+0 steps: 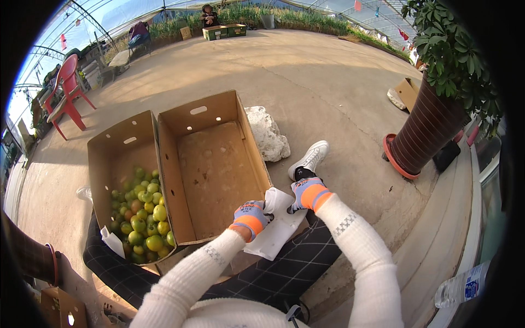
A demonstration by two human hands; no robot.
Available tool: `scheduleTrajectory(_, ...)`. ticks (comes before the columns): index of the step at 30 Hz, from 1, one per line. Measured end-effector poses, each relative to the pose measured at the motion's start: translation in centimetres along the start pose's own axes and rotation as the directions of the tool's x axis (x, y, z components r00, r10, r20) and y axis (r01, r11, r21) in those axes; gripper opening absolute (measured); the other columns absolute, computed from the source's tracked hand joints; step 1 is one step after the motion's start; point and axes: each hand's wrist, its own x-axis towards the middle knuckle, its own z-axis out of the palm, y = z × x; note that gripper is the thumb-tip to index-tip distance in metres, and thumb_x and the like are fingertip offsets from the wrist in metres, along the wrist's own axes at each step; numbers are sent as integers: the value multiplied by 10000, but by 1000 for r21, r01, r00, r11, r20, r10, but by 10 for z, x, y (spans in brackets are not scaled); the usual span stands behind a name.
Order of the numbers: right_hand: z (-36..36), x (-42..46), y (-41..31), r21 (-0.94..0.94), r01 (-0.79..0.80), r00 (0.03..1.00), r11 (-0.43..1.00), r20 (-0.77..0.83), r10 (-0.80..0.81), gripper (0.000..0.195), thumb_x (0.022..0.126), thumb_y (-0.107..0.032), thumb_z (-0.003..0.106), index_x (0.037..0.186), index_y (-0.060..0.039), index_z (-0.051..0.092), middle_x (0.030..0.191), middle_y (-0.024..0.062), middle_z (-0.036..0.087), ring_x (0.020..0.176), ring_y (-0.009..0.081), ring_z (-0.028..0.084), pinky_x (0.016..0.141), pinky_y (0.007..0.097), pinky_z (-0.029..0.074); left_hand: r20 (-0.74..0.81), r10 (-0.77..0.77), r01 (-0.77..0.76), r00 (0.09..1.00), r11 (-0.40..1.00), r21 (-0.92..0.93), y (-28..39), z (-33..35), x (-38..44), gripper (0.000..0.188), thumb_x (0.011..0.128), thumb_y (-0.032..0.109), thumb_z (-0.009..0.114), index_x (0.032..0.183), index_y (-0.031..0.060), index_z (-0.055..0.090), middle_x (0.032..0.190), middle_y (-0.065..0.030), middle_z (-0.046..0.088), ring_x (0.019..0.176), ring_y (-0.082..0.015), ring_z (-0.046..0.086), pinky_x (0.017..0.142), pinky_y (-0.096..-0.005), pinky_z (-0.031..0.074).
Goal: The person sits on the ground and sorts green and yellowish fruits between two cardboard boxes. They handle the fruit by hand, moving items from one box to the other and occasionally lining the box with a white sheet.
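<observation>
My left hand [251, 219], in a blue and orange work glove, has its fingertips at the left edge of a sheet of white paper [274, 238]. The sheet lies over my right thigh, its far end curled up. My right hand [308, 194], gloved alike, touches the sheet's right edge. Both hands' fingertips are partly hidden. Left of the hands stands a cardboard box [217, 172] with no produce visible inside. Beside it, a second cardboard box [123, 153] holds many green tomatoes [155, 242], a few reddish. White paper [112, 242] sticks out at its near left corner.
A white rock [266, 133] sits against the box's right side. A potted plant [426, 123] stands at right, a plastic bottle [461, 285] at lower right. A red plastic chair [67, 94] is at far left. A person [209, 17] sits behind green boxes [215, 33] far off.
</observation>
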Motion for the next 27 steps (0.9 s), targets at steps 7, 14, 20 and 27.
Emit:
scheduleTrajectory(7,-5,-51,-58,-47,120,988,992,104,-115,943,747,-662,729,1356,28,525,1206,146,683,1107,290,671,918,389,524,-8,-27,28,1000,994,105,2,5,0,497,783,307,776,1247,171,661,1111,-139,719,1051,-338,673,889,-413,527)
scheduleTrajectory(14,56,-12,-67,147,-21,998,989,54,14,829,759,-613,745,1271,22,597,1210,154,686,1106,302,670,907,403,543,-494,526,-306,692,834,459,6,2,-20,687,752,328,781,1389,195,562,1418,-107,549,1290,-342,533,1060,-504,436)
scheduleTrajectory(20,117,32,-47,236,23,993,971,110,-50,836,826,-486,693,1500,-75,418,1375,196,583,1247,344,584,1017,442,495,-156,719,-540,677,631,557,2,47,-28,821,779,444,698,1449,37,452,1505,-174,439,1425,-327,380,1215,-503,239)
scheduleTrajectory(27,39,3,-33,248,273,914,929,235,-331,756,768,-582,717,1174,53,662,1178,256,673,1128,371,642,970,419,505,-330,638,-296,696,673,677,-12,79,2,605,880,333,577,1443,132,482,1511,-91,441,1424,-289,364,1221,-494,222)
